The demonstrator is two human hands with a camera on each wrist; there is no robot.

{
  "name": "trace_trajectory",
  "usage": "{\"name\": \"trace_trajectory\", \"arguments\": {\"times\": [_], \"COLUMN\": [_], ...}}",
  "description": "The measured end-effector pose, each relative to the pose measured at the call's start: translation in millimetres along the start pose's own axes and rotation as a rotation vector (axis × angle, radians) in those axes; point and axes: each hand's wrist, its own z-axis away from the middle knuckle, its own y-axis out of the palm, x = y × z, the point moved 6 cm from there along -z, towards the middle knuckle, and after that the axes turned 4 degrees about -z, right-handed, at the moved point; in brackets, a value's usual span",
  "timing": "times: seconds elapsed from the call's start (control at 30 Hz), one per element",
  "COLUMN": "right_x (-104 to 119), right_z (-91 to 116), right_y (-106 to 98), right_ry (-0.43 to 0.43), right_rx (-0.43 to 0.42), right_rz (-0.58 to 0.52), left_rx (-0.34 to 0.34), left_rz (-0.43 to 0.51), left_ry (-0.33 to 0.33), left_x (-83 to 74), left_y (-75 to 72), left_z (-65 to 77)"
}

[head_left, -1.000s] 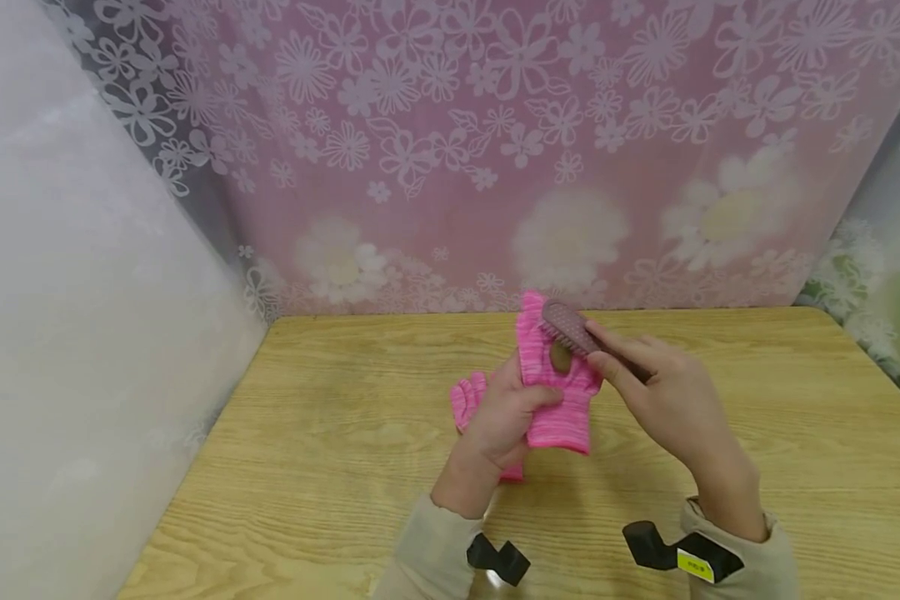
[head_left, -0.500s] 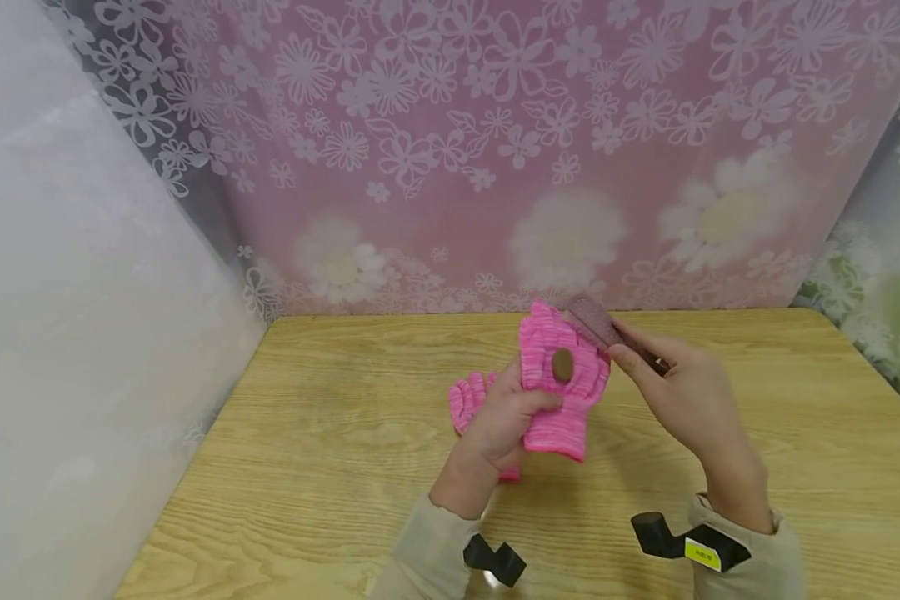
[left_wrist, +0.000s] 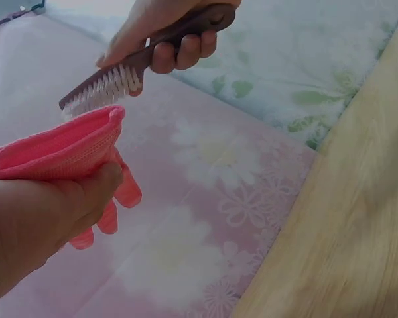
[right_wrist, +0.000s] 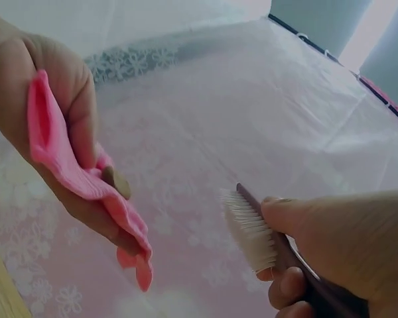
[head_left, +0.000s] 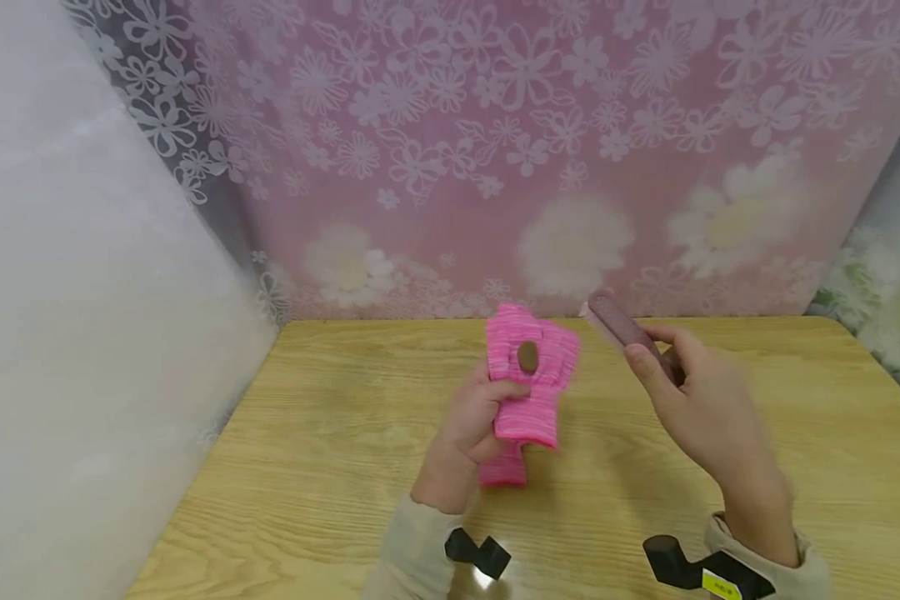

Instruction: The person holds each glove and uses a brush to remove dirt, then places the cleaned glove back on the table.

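Observation:
In the head view my left hand (head_left: pixel 465 417) holds a pink knitted glove (head_left: pixel 542 408), thumb across its front and fingers behind. The glove hangs cuff down there, with a brown oval spot (head_left: pixel 527 357) on its face. My right hand (head_left: pixel 708 408) grips the handle of a purple-brown brush (head_left: pixel 621 321). White bristles (right_wrist: pixel 247 232) show in the right wrist view, facing toward the glove but apart from it. A second pink glove (head_left: pixel 504 467) lies on the table, mostly hidden behind the held glove and left hand.
The wood-grain table (head_left: pixel 330 467) reaches back to a pink flowered curtain (head_left: pixel 450 167). A white sheet (head_left: pixel 82 292) hangs along the left side, and a green-and-white flowered curtain (head_left: pixel 896 292) along the right.
The brush has come away from the glove, moving right. My left hand has shifted the held glove left, so it now covers the fingers of the glove on the table.

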Motion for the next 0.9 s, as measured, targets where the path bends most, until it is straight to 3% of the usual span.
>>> {"name": "trace_trajectory", "arguments": {"times": [0.2, 0.37, 0.5, 0.9], "right_x": [23.2, 41.9, 45.4, 28.0], "right_z": [4.4, 9.3, 11.7, 5.0], "right_y": [21.6, 37.2, 45.3, 43.8], "right_ry": [-0.027, -0.107, -0.094, -0.086], "right_rx": [0.155, 0.19, 0.236, 0.197], "right_rz": [0.053, 0.038, 0.0, -0.029], "left_rx": [0.001, 0.067, 0.083, 0.117], "left_rz": [-0.022, -0.069, -0.076, -0.087], "left_ry": [0.047, 0.072, 0.072, 0.046], "left_x": [-6.9, -8.0, -8.7, -7.7], "left_y": [-3.9, 7.7, 13.9, 16.0], "left_z": [2.1, 5.2, 7.1, 8.7]}}
